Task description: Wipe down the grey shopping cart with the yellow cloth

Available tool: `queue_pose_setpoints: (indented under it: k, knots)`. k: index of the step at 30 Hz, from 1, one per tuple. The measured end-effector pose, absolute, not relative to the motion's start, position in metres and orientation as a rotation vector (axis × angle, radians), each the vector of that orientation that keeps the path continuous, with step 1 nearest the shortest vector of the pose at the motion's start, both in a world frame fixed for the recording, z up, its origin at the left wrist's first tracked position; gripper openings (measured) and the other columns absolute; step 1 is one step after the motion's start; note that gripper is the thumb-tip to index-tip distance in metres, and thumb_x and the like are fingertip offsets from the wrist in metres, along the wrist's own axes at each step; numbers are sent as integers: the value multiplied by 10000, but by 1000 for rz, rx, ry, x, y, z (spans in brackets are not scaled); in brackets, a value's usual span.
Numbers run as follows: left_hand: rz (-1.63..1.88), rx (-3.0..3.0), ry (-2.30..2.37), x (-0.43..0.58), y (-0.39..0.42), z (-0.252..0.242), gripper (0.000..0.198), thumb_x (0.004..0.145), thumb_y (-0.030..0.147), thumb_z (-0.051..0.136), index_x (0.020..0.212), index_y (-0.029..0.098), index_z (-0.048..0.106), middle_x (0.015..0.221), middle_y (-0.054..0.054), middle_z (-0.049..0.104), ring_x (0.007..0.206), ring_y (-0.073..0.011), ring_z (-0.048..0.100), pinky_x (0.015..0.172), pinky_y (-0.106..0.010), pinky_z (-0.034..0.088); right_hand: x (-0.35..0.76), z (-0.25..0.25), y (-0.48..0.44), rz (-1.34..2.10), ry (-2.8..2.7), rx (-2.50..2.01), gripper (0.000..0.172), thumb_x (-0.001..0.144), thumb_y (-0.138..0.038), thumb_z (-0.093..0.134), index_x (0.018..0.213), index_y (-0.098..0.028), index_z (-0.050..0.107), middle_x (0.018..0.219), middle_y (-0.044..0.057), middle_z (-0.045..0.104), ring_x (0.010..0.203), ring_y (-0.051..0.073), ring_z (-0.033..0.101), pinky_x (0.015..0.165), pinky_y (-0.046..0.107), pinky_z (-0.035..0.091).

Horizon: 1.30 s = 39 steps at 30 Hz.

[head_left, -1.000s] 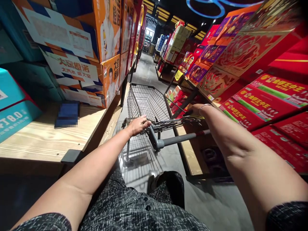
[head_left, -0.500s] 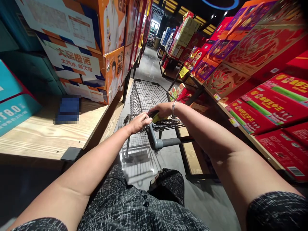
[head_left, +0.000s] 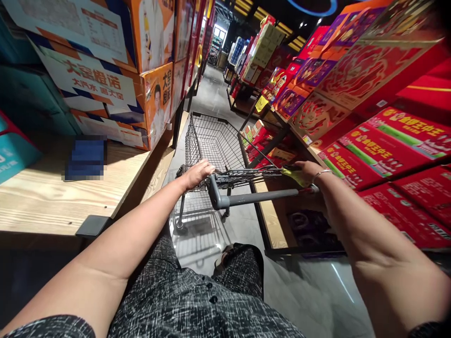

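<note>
A grey wire shopping cart [head_left: 214, 136] stands at a slant in front of me, its basket bare inside. My left hand [head_left: 199, 174] is closed on the cart's near left corner, just beside the bend of the grey handle [head_left: 264, 197]. Over at the right end of the handle, my right hand [head_left: 308, 172] holds a yellow-green cloth [head_left: 295, 176] against the basket's rear rim. Something dark shows by its fingertips, too small to name. A bracelet circles the right wrist.
On the left, a wooden shelf [head_left: 42, 202] carries orange-and-white drink cartons [head_left: 102, 80] and a blurred blue item [head_left: 86, 157]. Red gift boxes [head_left: 384, 141] fill the right-hand shelf. A grey-floored aisle [head_left: 213, 89] runs ahead between them.
My right hand has moved right with the cloth, from beside my left hand to the handle's far end. The left hand stays at the corner. The view has shifted slightly.
</note>
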<state>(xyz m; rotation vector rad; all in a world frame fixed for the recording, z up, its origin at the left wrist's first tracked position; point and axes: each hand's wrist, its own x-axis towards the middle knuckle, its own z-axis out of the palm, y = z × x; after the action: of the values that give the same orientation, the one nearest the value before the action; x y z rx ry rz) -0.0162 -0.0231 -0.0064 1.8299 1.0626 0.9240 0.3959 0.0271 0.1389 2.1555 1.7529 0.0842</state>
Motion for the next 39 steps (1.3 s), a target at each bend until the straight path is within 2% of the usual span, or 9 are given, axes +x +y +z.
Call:
queue_pose_setpoints:
  k: [5,12,16,19,22,26,29,34,39]
  knots:
    - [1008,1781,1039,-15,-15,-13,512,884,609,378,969,225,705,1211,-83,680,1463,-382,386,1259,-496,271,342,123,-11,242,1833,2016,431,877,-327,623,1249,-141,736,1142,182,757,976,264,713,751,305,481]
    - [1085,1708,1037,-18,-13,-13,513,871,662,407,922,243,699,1189,-79,682,1384,-365,461,1243,-485,297,212,134,-56,122,2284,1734,348,941,-442,566,1097,-204,766,1025,109,777,929,246,702,740,285,463]
    - [1090,1672,1037,-22,-15,-10,522,854,652,422,939,229,715,1168,-76,691,1333,-365,505,1226,-499,312,185,133,-67,62,2576,1555,274,933,-289,590,1137,-201,751,1074,100,737,961,219,675,836,281,489]
    - [1143,1599,1029,-23,-14,-10,556,839,640,423,975,184,709,1171,-95,682,1245,-346,563,1168,-506,379,196,130,-75,-85,2846,1511,411,895,-154,599,1289,-223,695,1160,83,678,1036,203,652,925,304,521]
    - [1203,1529,1008,-22,-10,-14,550,831,634,449,991,164,685,1144,-105,689,1200,-337,583,1122,-477,421,204,127,-90,-259,3231,1229,569,902,-106,575,1437,-298,593,1228,60,613,1121,187,617,983,319,540]
    - [1199,1429,971,-24,-5,-18,569,813,660,484,1020,162,664,1105,-99,704,1100,-311,629,1033,-431,483,194,113,-111,-197,3378,993,580,914,-52,493,1417,-312,619,1239,71,572,1111,187,602,978,347,562]
    - [1198,1383,983,-30,-3,-17,570,802,675,524,1016,170,681,1110,-100,721,1084,-303,644,1021,-437,492,195,97,-115,-114,3422,1027,538,947,-54,469,1377,-320,650,1274,65,574,1148,187,601,1001,356,564]
    - [1271,1408,1056,-41,4,-10,413,778,566,604,973,215,699,1008,-87,759,1103,-298,657,1082,-448,448,255,74,-104,-32,3495,1228,467,945,-93,507,1294,-331,707,1321,63,593,1213,198,606,1071,397,545]
    - [1279,1361,1089,-40,8,0,306,745,404,585,955,207,688,981,-79,760,1060,-278,663,1020,-446,487,359,75,-100,48,3015,2034,467,856,-137,559,1267,-300,708,1366,87,577,1289,265,579,1100,484,522]
